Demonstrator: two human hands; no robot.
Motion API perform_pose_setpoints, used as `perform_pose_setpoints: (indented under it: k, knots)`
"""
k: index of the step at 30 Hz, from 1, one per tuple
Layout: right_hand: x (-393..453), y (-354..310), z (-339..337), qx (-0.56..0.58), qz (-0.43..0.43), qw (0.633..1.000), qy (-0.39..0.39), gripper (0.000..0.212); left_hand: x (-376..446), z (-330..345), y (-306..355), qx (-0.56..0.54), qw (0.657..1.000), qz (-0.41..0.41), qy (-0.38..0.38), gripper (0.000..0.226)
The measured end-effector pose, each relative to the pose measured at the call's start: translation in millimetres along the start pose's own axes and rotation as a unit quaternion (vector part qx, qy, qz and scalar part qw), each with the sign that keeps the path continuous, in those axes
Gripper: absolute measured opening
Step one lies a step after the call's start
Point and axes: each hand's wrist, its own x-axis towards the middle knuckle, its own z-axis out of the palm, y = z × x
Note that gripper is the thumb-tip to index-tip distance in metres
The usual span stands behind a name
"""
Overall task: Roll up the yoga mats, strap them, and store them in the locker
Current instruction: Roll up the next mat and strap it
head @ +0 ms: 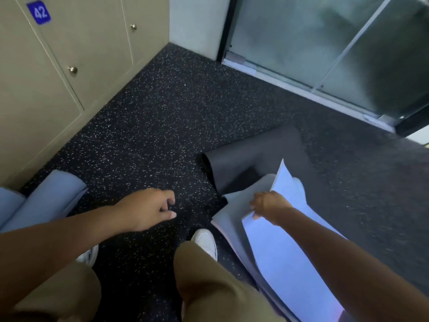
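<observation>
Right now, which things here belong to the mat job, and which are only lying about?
For the job:
- light blue mat, gripped by the right hand
- dark grey mat
- rolled blue mat
- lockers
- left hand, holding nothing

Not part of it:
- glass door
- speckled floor

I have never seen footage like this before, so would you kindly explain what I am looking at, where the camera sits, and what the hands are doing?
There is no machine here: a person wears a camera on the head, looking forward and down at their own arms and legs. The right hand pinches the edge of a light blue yoga mat, lifted and not yet rolled. The left hand hangs loosely curled over the speckled floor and holds nothing. A dark grey mat lies partly curled beyond the blue one, and another blue mat lies rolled at the left, beside the beige lockers, one numbered 42. Their doors are closed.
</observation>
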Motion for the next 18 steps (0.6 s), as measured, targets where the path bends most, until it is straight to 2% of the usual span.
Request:
perform_pose_setpoints:
  k: [4, 12, 18]
  knots:
    - [-67, 23, -50, -0.012, 0.001, 1.0, 0.025, 0.029, -21, -22, 55, -0.015, 0.999, 0.024, 0.029, 0.034]
    - [-213, 54, -142, 0.05, 0.048, 0.993, 0.092, 0.026, -64, -85, 179, -0.049, 0.984, 0.107, 0.13, 0.034]
    - [-315, 63, -201, 0.027, 0.072, 0.981, 0.176, 0.025, -99, -120, 281, -0.084, 0.965, 0.173, 0.179, 0.051]
